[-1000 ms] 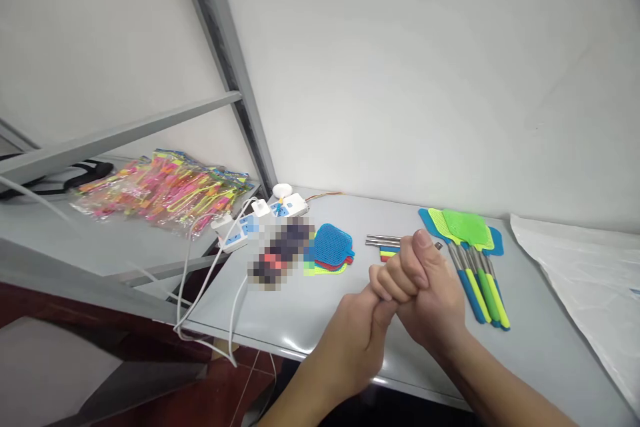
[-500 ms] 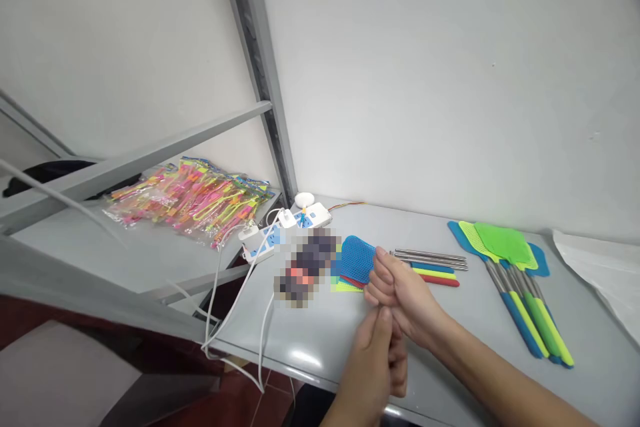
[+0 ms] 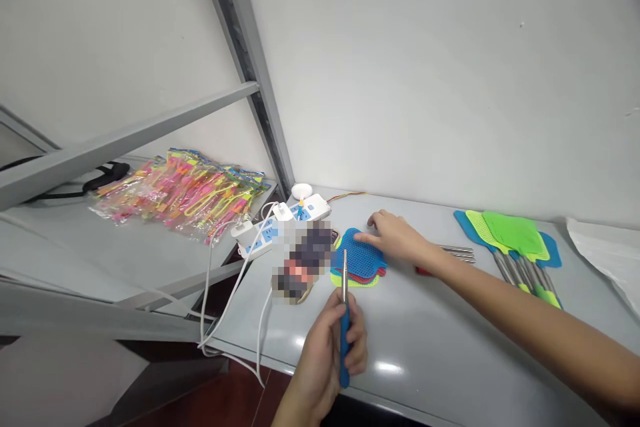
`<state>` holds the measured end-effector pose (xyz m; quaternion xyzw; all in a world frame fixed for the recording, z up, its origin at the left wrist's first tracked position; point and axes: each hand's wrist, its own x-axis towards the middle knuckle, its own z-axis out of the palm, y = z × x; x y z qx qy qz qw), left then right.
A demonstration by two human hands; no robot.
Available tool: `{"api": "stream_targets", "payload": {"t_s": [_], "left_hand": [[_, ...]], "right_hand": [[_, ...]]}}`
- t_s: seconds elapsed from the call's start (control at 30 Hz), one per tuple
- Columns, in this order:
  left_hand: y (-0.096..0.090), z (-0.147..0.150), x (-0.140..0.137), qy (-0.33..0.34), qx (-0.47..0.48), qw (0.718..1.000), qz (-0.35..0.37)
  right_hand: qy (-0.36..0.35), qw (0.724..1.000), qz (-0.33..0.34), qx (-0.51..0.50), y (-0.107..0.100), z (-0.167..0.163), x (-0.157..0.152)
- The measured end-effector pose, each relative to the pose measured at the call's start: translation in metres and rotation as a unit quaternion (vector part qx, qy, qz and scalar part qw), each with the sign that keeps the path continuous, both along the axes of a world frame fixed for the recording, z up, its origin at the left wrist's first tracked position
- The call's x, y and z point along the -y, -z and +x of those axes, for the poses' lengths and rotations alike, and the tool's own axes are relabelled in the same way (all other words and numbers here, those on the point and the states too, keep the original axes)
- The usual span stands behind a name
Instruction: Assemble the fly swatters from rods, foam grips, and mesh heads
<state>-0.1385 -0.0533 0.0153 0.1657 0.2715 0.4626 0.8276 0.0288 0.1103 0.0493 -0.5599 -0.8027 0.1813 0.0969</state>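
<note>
A grey surface runs along a plain pale wall, and a grey metal frame rises at its far left corner. Beyond that post a lower shelf carries a heap of bright pink and yellow packets.

The near edge of the surface passes just under the left hand, and the stretch to the right of that hand's fingers is bare grey. White cables hang over the edge to the left of them, coming from a power strip.

The left hand is raised over the near edge, fingers curled tight around a blue handle whose steel rod points up past the knuckles.

The right hand reaches forward with the forearm stretched low across the surface. Its fingers are loosely extended and close together, the tips lying on the stack of mesh swatter heads, blue on top with red and yellow beneath. Just behind the wrist lie loose steel rods. Well to the right of those fingers rests a row of assembled swatters, green and blue, heads toward the wall.
</note>
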Motion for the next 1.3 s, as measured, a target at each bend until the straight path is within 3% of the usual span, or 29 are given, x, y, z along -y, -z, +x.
{"api": "stream_targets", "payload": {"t_s": [0.13,0.3,0.6,0.7,0.77,0.87,1.03,1.17,1.3], "left_hand": [[-0.003,0.006,-0.009,-0.008,-0.014,1.0,-0.008],[-0.011,0.033,-0.031,-0.027,-0.05,0.998,0.022],[-0.017,0.078,-0.024,-0.014,-0.018,0.997,0.077],[-0.018,0.088,-0.02,0.003,-0.017,0.996,0.092],[-0.018,0.095,-0.021,0.011,-0.018,0.995,0.098],[-0.018,0.107,-0.028,0.017,-0.01,0.994,0.107],[-0.024,0.133,-0.05,0.057,0.04,0.993,0.091],[-0.041,0.151,-0.077,0.047,0.146,0.988,0.028],[-0.058,0.157,-0.103,0.023,0.173,0.985,-0.015]], "right_hand": [[-0.015,0.999,-0.017,0.032,0.013,0.0,-0.009],[-0.027,0.999,-0.014,0.023,0.014,-0.003,-0.013],[-0.067,0.986,-0.038,-0.146,-0.018,0.037,0.002],[-0.043,0.976,-0.024,-0.214,-0.028,0.062,0.018],[-0.004,0.949,-0.018,-0.315,-0.034,0.082,0.03],[0.051,0.875,0.002,-0.481,-0.041,0.113,0.049],[0.126,0.787,-0.001,-0.604,-0.044,0.144,0.078],[0.16,0.754,0.06,-0.634,-0.039,0.146,0.088],[0.194,0.734,0.091,-0.644,-0.029,0.147,0.097]]}}
